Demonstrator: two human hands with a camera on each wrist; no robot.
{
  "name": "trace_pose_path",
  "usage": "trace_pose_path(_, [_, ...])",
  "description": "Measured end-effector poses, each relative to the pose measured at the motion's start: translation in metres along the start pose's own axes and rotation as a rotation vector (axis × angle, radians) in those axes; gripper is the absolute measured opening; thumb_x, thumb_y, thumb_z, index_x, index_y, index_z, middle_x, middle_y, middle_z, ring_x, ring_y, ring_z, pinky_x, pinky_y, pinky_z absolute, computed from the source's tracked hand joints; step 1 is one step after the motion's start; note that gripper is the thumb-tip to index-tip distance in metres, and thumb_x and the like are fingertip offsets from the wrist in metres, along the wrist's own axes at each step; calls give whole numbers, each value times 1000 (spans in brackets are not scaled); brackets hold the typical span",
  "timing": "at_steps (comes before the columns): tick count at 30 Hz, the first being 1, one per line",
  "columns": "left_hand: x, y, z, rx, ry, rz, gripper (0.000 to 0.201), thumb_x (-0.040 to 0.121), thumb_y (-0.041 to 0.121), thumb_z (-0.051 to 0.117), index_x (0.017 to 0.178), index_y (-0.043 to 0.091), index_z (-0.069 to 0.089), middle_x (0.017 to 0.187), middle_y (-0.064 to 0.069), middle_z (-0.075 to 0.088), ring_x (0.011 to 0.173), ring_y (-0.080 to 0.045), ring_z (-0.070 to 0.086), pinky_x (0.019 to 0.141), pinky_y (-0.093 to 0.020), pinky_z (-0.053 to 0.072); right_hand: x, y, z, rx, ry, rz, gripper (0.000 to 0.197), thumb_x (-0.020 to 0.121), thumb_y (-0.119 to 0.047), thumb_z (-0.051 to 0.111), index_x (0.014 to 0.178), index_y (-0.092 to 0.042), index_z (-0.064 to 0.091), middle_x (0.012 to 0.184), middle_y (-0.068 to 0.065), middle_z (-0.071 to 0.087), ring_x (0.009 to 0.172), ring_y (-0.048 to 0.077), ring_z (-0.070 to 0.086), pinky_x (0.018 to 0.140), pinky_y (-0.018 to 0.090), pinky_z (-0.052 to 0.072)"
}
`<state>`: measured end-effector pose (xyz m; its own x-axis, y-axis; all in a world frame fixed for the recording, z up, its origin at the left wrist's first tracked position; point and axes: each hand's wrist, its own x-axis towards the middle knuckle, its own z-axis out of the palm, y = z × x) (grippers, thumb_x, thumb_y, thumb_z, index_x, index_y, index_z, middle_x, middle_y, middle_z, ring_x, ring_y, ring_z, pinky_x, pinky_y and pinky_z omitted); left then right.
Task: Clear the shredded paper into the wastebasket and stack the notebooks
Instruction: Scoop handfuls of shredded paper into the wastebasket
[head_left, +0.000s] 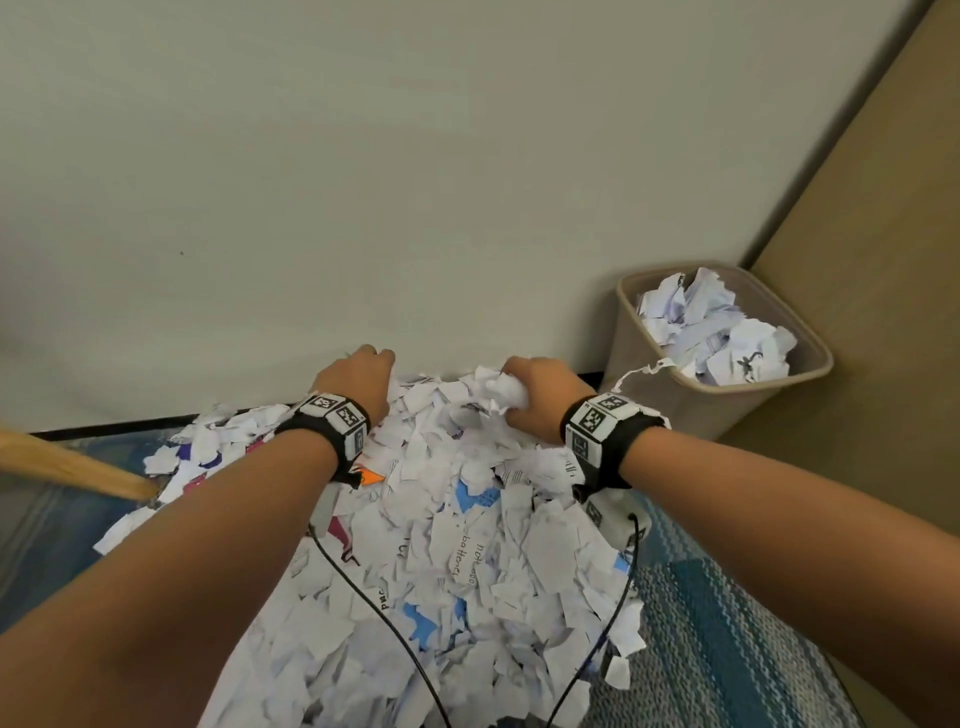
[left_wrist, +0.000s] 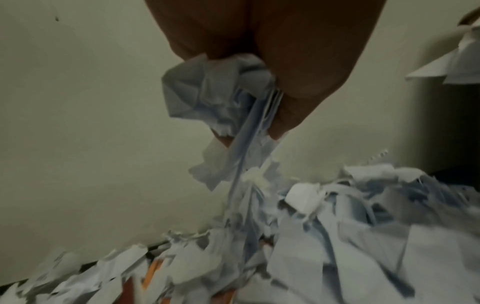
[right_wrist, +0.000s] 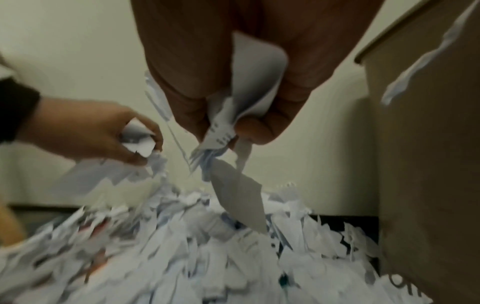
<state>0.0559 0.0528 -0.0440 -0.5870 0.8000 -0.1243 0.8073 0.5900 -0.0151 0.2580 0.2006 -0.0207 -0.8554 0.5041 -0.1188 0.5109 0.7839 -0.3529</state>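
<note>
Both fists are closed on scraps: the left hand (head_left: 358, 382) and right hand (head_left: 540, 397) each clutch shredded paper (head_left: 447, 525) from the pile beneath them.

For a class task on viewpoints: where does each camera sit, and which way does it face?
Head: worn on the head, looking down at paper pile, wastebasket, both forearms, left hand, right hand.
Left wrist: looks along the left hand gripping scraps, toward the wall.
Right wrist: looks along the right hand gripping scraps; the other hand shows too.
Shared: all see the pile; head and right wrist see the wastebasket.
</note>
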Motion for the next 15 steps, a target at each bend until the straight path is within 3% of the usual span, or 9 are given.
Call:
trace_pose_path(4, [11, 13, -17, -106, 110, -22, 40, 83, 13, 60, 121, 13, 51, 112, -10, 53, 95, -35, 59, 79, -43, 53, -2, 4, -37, 97, 176, 11, 36, 81, -29, 70, 112, -15, 59, 103, 10, 66, 93, 27, 61, 77, 32, 50])
trace_pose_path(7, [19, 33, -30, -146, 185, 1, 39, 81, 11, 61, 119, 12, 51, 112, -11, 53, 92, -37, 60, 76, -42, 52, -6, 10, -58, 106, 272, 10, 40, 80, -26, 70, 117, -15, 57, 108, 10, 63, 96, 27, 59, 80, 31, 47])
trace_pose_path(15, [42, 109, -61, -300, 362, 119, 31, 82, 9, 56, 112, 13, 54, 106, -10, 54, 84, -38, 60, 70, -41, 51, -28, 63, -90, 25, 406, 89, 45, 80, -21, 69, 121, -11, 55, 118, 13, 56, 107, 29, 54, 88, 34, 42])
